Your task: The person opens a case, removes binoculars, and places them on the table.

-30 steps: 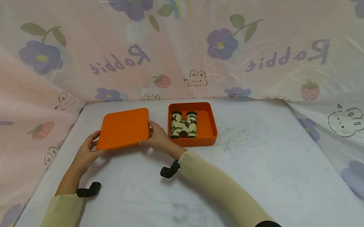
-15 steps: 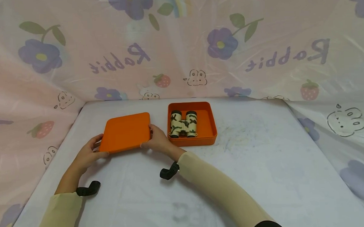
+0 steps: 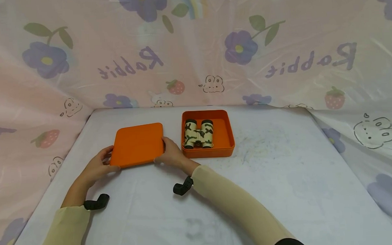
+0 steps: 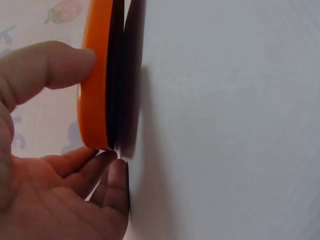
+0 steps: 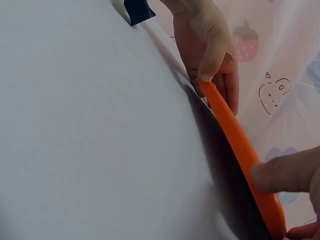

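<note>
Pinching the lid [image 3: 138,144] with fingers [image 4: 117,185] low over the table [image 3: 147,214], left hand [image 3: 95,167] and right hand [image 3: 172,154] seem at the set-down step, binoculars [image 3: 198,134] in the box [image 3: 223,134] just right of the fingers, a level release called for next.

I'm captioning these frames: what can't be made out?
Underside of the orange lid: faces down in the head view, darkly shadowed in both wrist views.
Floor of the orange box beneath the camouflage binoculars: head view, covered by them.
Right grip: partly cut off by the right wrist view's right edge.
</note>
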A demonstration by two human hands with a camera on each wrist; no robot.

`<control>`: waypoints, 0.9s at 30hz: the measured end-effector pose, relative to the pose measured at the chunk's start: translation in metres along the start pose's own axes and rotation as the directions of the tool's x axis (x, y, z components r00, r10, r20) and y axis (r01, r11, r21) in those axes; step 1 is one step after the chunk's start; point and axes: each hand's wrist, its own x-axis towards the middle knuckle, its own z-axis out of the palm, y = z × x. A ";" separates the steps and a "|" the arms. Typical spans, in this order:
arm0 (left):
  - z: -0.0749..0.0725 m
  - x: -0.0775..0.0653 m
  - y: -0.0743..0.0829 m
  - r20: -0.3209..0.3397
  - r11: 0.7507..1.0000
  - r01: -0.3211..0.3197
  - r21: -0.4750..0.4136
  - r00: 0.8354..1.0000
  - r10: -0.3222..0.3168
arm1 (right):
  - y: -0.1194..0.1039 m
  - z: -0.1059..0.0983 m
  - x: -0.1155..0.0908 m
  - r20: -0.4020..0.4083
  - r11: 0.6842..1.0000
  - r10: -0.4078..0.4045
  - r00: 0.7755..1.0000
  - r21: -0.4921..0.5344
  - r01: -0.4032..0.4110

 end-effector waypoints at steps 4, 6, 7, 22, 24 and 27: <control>0.002 0.000 0.001 -0.009 1.000 0.001 0.029 1.000 -0.001 | 0.001 0.002 0.000 -0.007 1.000 -0.007 1.000 -0.007 0.007; 0.003 0.000 0.003 -0.014 0.999 0.001 0.048 1.000 -0.001 | 0.001 0.003 0.000 -0.008 1.000 -0.007 1.000 -0.017 0.007; 0.004 0.000 0.003 -0.016 0.998 0.003 0.056 1.000 -0.002 | 0.001 0.003 0.000 -0.009 1.000 -0.007 1.000 -0.022 0.007; 0.008 0.002 0.003 -0.034 0.996 -0.008 0.094 0.999 0.011 | 0.005 0.005 0.000 -0.025 1.000 -0.013 1.000 0.003 0.013; 0.007 0.002 0.002 -0.030 0.996 -0.013 0.091 0.999 0.015 | 0.004 0.005 -0.002 -0.026 1.000 -0.022 0.999 0.010 0.023; 0.006 0.000 0.003 -0.048 0.993 -0.029 0.116 0.998 0.035 | 0.003 0.003 -0.008 -0.036 0.999 -0.050 0.998 -0.015 0.049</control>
